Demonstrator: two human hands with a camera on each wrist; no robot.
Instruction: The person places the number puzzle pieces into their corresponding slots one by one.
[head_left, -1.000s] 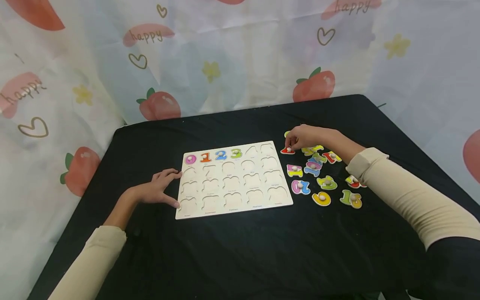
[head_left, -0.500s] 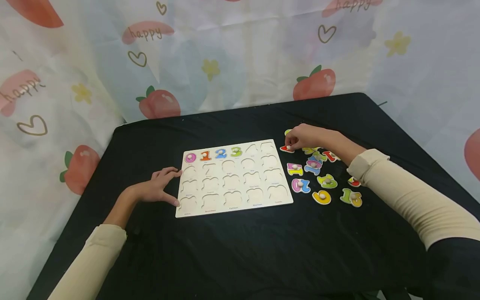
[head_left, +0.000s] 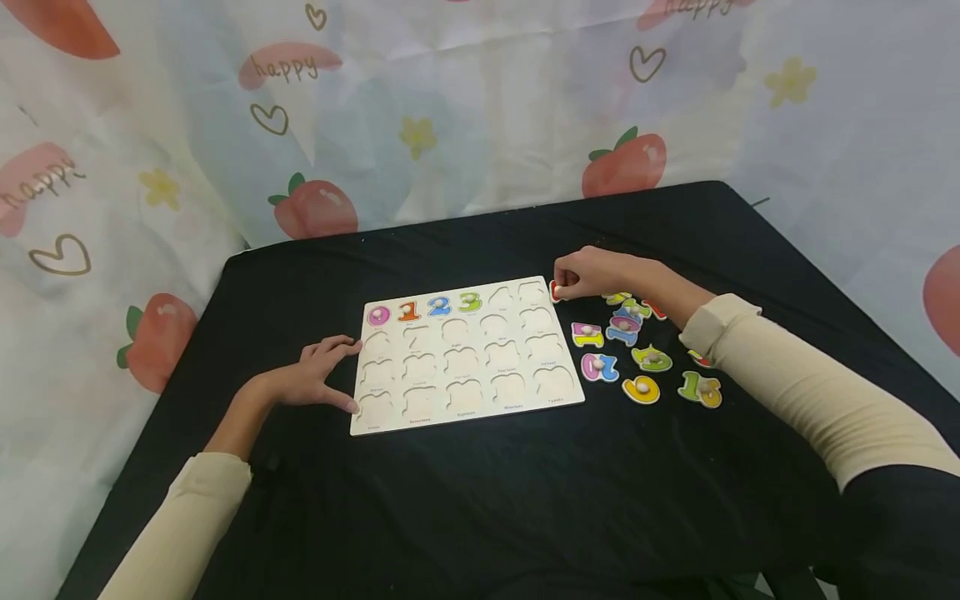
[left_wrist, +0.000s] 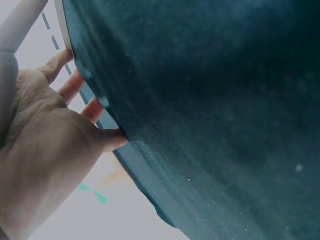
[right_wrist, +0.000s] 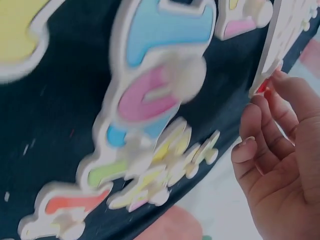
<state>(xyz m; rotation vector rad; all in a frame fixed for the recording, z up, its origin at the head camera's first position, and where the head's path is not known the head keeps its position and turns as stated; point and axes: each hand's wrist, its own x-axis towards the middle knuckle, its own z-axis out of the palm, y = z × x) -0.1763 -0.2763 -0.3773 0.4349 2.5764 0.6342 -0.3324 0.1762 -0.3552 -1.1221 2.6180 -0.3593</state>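
Observation:
A cream wooden number board (head_left: 440, 379) lies on the black cloth, its top row filled with pieces 0, 1, 2 and 3 (head_left: 470, 302); its other recesses are bare. My left hand (head_left: 311, 377) rests at the board's left edge, thumb and fingers spread along it. At the upper right corner my right hand (head_left: 592, 271) pinches a red number puzzle piece (head_left: 555, 291) by its knob, right beside the board's edge. Fingers hide most of this piece. In the right wrist view, the red piece (right_wrist: 262, 86) shows between thumb and fingertips, overlapping the board's corner.
Several number pieces with knobs lie scattered right of the board, including a pink-and-blue 20 (head_left: 599, 367), a yellow piece (head_left: 641, 390) and a green-and-yellow 16 (head_left: 701, 389). Some pieces overlap under the right forearm. A printed curtain (head_left: 450, 108) hangs behind the table.
My right hand has picked up the red piece and moved it left, from the scattered pieces to the board's upper right corner. The left hand stays at the board's edge.

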